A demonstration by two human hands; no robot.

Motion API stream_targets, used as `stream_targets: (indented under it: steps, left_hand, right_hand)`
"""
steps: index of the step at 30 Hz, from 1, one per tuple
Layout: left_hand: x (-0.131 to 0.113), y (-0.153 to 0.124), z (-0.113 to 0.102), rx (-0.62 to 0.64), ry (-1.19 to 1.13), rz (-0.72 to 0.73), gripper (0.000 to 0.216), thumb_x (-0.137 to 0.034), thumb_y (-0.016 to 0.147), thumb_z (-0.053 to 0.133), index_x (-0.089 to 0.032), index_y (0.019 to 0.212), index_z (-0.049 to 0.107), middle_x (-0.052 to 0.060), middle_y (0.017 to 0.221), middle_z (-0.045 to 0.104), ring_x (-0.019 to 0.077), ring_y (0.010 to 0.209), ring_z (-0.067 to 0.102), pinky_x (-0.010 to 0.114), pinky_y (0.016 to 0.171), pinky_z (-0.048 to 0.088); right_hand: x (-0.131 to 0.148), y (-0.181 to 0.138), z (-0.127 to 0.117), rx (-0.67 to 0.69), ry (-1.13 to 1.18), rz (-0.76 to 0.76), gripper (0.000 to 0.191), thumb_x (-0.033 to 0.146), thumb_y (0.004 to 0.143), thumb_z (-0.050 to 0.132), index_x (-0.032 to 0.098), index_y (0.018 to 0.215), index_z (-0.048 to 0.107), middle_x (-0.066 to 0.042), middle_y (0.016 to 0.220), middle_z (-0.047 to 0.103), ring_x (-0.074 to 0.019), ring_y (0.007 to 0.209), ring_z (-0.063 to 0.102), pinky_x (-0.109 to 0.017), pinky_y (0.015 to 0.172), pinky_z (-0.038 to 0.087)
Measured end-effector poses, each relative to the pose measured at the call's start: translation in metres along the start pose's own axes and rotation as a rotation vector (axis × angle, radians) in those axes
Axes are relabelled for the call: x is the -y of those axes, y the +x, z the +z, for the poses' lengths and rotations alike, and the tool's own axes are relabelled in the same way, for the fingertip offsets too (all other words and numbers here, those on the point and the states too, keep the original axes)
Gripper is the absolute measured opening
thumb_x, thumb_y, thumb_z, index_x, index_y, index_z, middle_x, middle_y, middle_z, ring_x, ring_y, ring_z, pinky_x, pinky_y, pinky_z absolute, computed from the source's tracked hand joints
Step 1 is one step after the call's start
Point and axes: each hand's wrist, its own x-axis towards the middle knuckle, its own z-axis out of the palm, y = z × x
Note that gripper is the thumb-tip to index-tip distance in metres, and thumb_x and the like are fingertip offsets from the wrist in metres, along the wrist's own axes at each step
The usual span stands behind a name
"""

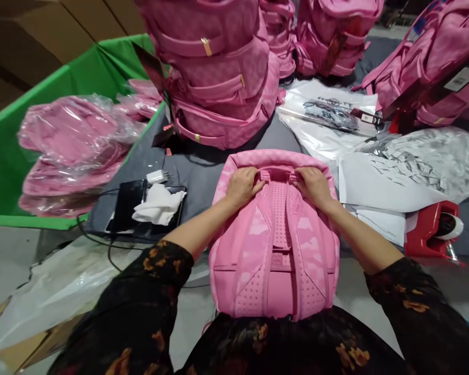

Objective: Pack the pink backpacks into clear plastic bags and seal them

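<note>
A pink backpack (275,245) lies back-side up on the grey table in front of me, shoulder straps facing up. My left hand (241,186) grips its top edge left of the carry handle, fingers curled on the fabric. My right hand (312,185) grips the top edge right of the handle in the same way. Both forearms reach forward from dark flowered sleeves.
A stack of pink backpacks (219,73) stands just behind; more lie at back right (430,62). Bagged pink backpacks (70,151) fill a green bin at left. A black tablet with white cloth (158,204), papers (375,182) and a red tape dispenser (433,229) flank the bag.
</note>
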Motion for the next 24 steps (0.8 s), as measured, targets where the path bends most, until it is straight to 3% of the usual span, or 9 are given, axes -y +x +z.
stream_targets:
  steps: [3, 7, 11, 13, 16, 20, 24]
  left_hand:
    - [0.011, 0.04, 0.017, 0.01, 0.018, -0.057, 0.05, -0.061, 0.092, 0.066, -0.011, 0.1, 0.062, 0.017, 0.104, 0.066, 0.0309, 0.106, 0.058, 0.049, 0.106, 0.045]
    - [0.008, 0.07, 0.02, -0.023, -0.005, -0.155, 0.07, -0.071, 0.088, 0.064, -0.005, 0.111, 0.061, 0.023, 0.116, 0.064, 0.0378, 0.12, 0.053, 0.055, 0.112, 0.039]
    - [-0.028, 0.051, 0.011, 0.121, -0.041, -0.157, 0.082, -0.073, 0.094, 0.05, -0.005, 0.142, 0.053, 0.028, 0.149, 0.051, 0.0465, 0.145, 0.039, 0.062, 0.121, 0.025]
    - [-0.052, 0.041, 0.014, 0.242, -0.059, -0.109, 0.088, -0.076, 0.093, 0.047, -0.015, 0.157, 0.04, 0.024, 0.165, 0.035, 0.0474, 0.156, 0.02, 0.067, 0.123, 0.017]
    - [-0.077, 0.036, 0.021, 0.407, -0.052, -0.06, 0.083, -0.072, 0.095, 0.048, -0.027, 0.163, 0.033, 0.017, 0.172, 0.023, 0.0423, 0.161, 0.005, 0.068, 0.124, 0.009]
    - [-0.082, 0.037, 0.022, 0.376, -0.007, -0.067, 0.074, -0.061, 0.099, 0.048, -0.028, 0.163, 0.034, 0.016, 0.173, 0.018, 0.0358, 0.162, 0.002, 0.064, 0.127, 0.005]
    - [-0.079, 0.025, 0.022, 0.279, 0.028, -0.06, 0.07, -0.057, 0.099, 0.051, -0.03, 0.162, 0.038, 0.015, 0.172, 0.024, 0.0357, 0.162, 0.009, 0.064, 0.127, 0.01]
  right_hand:
    - [-0.014, 0.041, 0.004, 0.089, 0.002, 0.094, 0.034, 0.034, 0.095, 0.063, 0.014, 0.123, 0.066, -0.015, 0.119, 0.072, -0.0316, 0.11, 0.063, -0.042, 0.099, 0.046]
    - [-0.033, 0.086, 0.005, 0.154, 0.005, 0.204, 0.037, 0.042, 0.093, 0.067, 0.016, 0.12, 0.066, -0.013, 0.117, 0.073, -0.0286, 0.105, 0.065, -0.037, 0.089, 0.048]
    - [-0.043, 0.089, 0.014, 0.113, 0.056, 0.204, 0.038, 0.042, 0.092, 0.069, 0.017, 0.12, 0.066, -0.012, 0.118, 0.073, -0.027, 0.106, 0.065, -0.036, 0.09, 0.049]
    - [-0.043, 0.085, 0.024, 0.049, 0.076, 0.194, 0.036, 0.04, 0.092, 0.068, 0.017, 0.12, 0.066, -0.013, 0.117, 0.073, -0.0276, 0.107, 0.065, -0.039, 0.094, 0.049]
    - [-0.035, 0.076, 0.031, -0.029, 0.052, 0.165, 0.034, 0.034, 0.094, 0.064, 0.016, 0.122, 0.066, -0.016, 0.12, 0.071, -0.0294, 0.112, 0.063, -0.043, 0.1, 0.048]
    - [-0.029, 0.071, 0.009, -0.008, -0.102, 0.075, 0.036, 0.014, 0.095, 0.053, 0.015, 0.129, 0.064, -0.018, 0.133, 0.066, -0.0281, 0.124, 0.058, -0.041, 0.107, 0.045]
    - [-0.052, 0.091, -0.029, 0.061, -0.291, 0.169, 0.05, 0.018, 0.084, 0.07, 0.017, 0.133, 0.063, -0.018, 0.133, 0.066, -0.0319, 0.119, 0.061, -0.038, 0.094, 0.05]
